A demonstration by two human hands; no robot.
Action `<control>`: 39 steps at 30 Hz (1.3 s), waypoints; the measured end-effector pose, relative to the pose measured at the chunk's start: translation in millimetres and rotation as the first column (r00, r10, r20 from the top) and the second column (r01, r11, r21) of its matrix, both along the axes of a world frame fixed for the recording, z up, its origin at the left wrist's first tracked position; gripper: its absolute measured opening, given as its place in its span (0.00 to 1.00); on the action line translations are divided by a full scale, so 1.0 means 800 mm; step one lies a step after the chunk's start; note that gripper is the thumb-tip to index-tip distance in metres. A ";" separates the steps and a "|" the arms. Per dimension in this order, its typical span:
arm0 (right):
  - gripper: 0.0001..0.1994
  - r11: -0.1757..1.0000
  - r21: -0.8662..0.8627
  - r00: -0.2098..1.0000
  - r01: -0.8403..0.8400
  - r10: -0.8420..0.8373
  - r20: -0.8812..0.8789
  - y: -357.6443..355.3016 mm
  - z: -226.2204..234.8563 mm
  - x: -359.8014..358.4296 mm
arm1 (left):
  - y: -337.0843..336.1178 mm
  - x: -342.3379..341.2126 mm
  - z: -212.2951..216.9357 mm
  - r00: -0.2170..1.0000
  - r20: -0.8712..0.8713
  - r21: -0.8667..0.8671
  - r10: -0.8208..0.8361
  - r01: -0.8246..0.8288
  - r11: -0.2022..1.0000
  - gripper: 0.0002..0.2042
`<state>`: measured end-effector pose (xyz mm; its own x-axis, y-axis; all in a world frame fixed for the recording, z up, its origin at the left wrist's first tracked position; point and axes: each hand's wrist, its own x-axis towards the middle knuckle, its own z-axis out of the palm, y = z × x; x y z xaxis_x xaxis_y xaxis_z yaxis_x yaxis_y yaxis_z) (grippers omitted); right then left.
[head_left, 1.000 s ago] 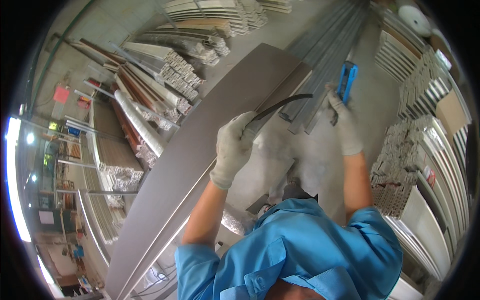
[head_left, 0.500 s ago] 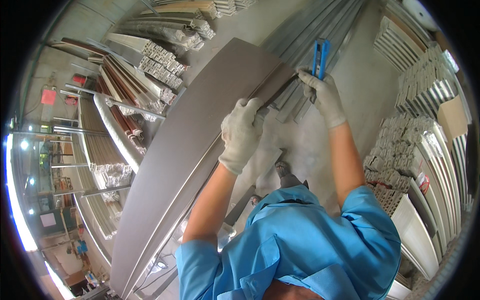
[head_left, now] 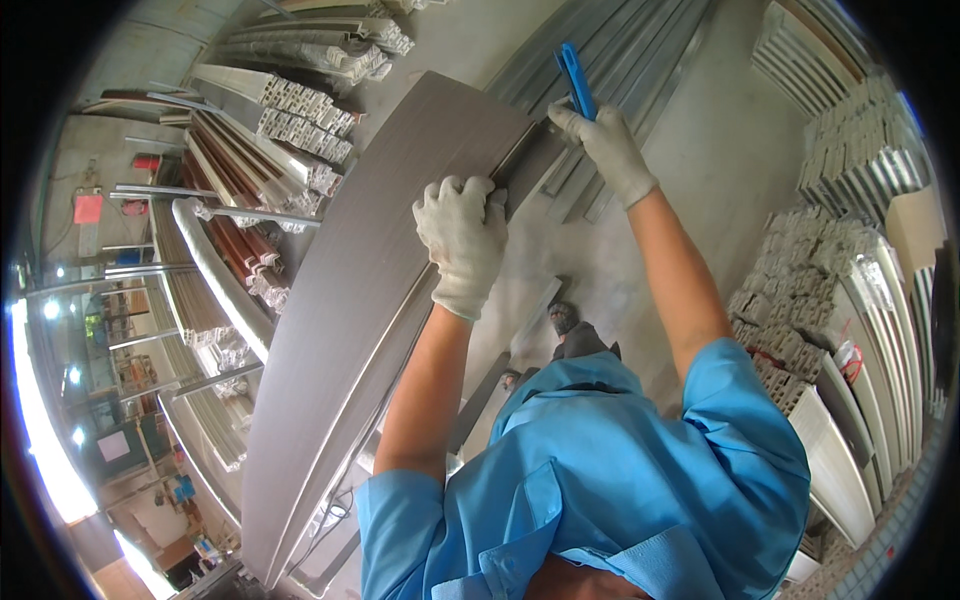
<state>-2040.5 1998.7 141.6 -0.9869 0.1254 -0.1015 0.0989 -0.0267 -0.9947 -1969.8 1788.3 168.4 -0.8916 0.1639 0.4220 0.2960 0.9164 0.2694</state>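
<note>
A long grey-brown panel (head_left: 350, 280) lies slantwise in front of me, a grooved edge running along its right side. My left hand (head_left: 463, 245), in a pale work glove, is closed at that edge, knuckles up, near the panel's far end. From its fingers a dark strip (head_left: 533, 165) runs toward my right hand; where the strip meets the panel is hard to make out. My right hand (head_left: 612, 150), also gloved, is closed around a blue utility knife (head_left: 577, 82), which points up and away. Its thumb and forefinger are at the strip's far end.
Dark grey profiles (head_left: 600, 80) lie on the floor beyond the panel. Racks with stacked profiles (head_left: 305, 120) stand on the left. More stacked lengths (head_left: 785, 290) and curved pale panels (head_left: 840, 450) line the right. My shoe (head_left: 563, 318) is below, beside the panel.
Both hands have moved left in the view, the left one turning knuckles up over the panel's edge. The knife has tilted to the left. The view itself has shifted slightly.
</note>
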 end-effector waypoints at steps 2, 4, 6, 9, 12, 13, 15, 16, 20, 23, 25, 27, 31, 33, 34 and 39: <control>0.12 1.000 0.001 1.000 0.009 -0.009 0.000 -0.002 0.002 -0.003 | 0.003 -0.009 0.001 1.000 -0.020 0.044 0.005 -0.005 0.999 0.04; 0.11 0.999 -0.033 1.000 0.010 -0.010 -0.004 -0.004 0.002 -0.007 | 0.006 -0.018 0.004 0.999 -0.032 0.126 0.006 -0.002 0.992 0.04; 0.11 0.998 -0.055 1.000 0.009 -0.010 -0.003 -0.005 0.001 -0.010 | 0.007 -0.025 0.008 1.000 -0.002 0.146 -0.010 0.010 0.989 0.04; 0.12 0.996 -0.086 1.000 0.014 -0.014 0.009 -0.006 -0.003 -0.014 | 0.009 -0.035 0.018 0.994 0.094 0.090 -0.063 0.054 0.994 0.06; 0.13 0.991 -0.125 0.999 0.040 -0.038 0.017 -0.008 -0.009 -0.014 | 0.014 -0.054 0.026 0.984 0.129 0.042 -0.124 0.119 0.992 0.11; 0.13 0.990 -0.132 0.999 0.048 -0.047 0.011 -0.008 -0.011 -0.013 | 0.018 -0.062 0.027 0.980 0.137 0.023 -0.141 0.140 0.990 0.14; 0.13 0.985 -0.161 0.998 0.067 -0.062 0.031 -0.011 -0.015 -0.011 | 0.024 -0.082 0.026 0.968 0.143 -0.001 -0.207 0.209 0.978 0.19; 0.13 0.980 -0.183 0.996 0.077 -0.068 0.058 -0.011 -0.017 -0.011 | 0.026 -0.093 0.026 0.957 0.143 -0.006 -0.253 0.257 0.966 0.21; 0.13 0.946 -0.296 0.991 0.132 -0.126 0.040 -0.020 -0.023 -0.017 | 0.023 -0.122 0.021 0.904 0.202 -0.139 -0.378 0.408 0.902 0.25; 0.13 0.952 -0.267 0.988 0.151 -0.137 0.071 -0.017 -0.026 -0.021 | 0.009 -0.137 0.023 0.846 0.286 -0.102 -0.450 0.494 0.863 0.25; 0.14 0.952 -0.262 0.987 0.160 -0.151 0.052 -0.015 -0.024 -0.022 | 0.008 -0.141 0.020 0.836 0.276 -0.106 -0.474 0.516 0.850 0.24; 0.14 0.953 -0.249 0.985 0.172 -0.164 0.051 -0.016 -0.021 -0.022 | 0.010 -0.138 0.016 0.848 0.244 -0.125 -0.471 0.510 0.851 0.23; 0.16 0.956 -0.215 0.980 0.201 -0.196 0.043 -0.018 -0.017 -0.022 | 0.020 -0.134 0.008 0.858 0.101 -0.119 -0.503 0.512 0.851 0.17; 0.17 0.954 -0.195 0.974 0.226 -0.226 0.024 -0.017 -0.016 -0.023 | 0.030 -0.137 0.004 0.869 0.105 -0.117 -0.484 0.494 0.862 0.13; 0.17 0.952 -0.186 0.970 0.242 -0.243 0.014 -0.016 -0.016 -0.024 | 0.034 -0.137 0.002 0.878 0.104 -0.120 -0.467 0.477 0.871 0.12; 0.19 0.954 -0.273 0.991 0.127 -0.112 0.073 0.007 -0.007 -0.011 | 0.044 -0.142 0.007 0.895 0.162 -0.112 -0.416 0.435 0.893 0.10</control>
<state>-2049.1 2004.3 135.7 -0.9581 0.2013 -0.2037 0.1337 -0.3145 -0.9398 -2083.3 1823.8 173.8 -0.7681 0.5890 0.2511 0.6372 0.7417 0.2094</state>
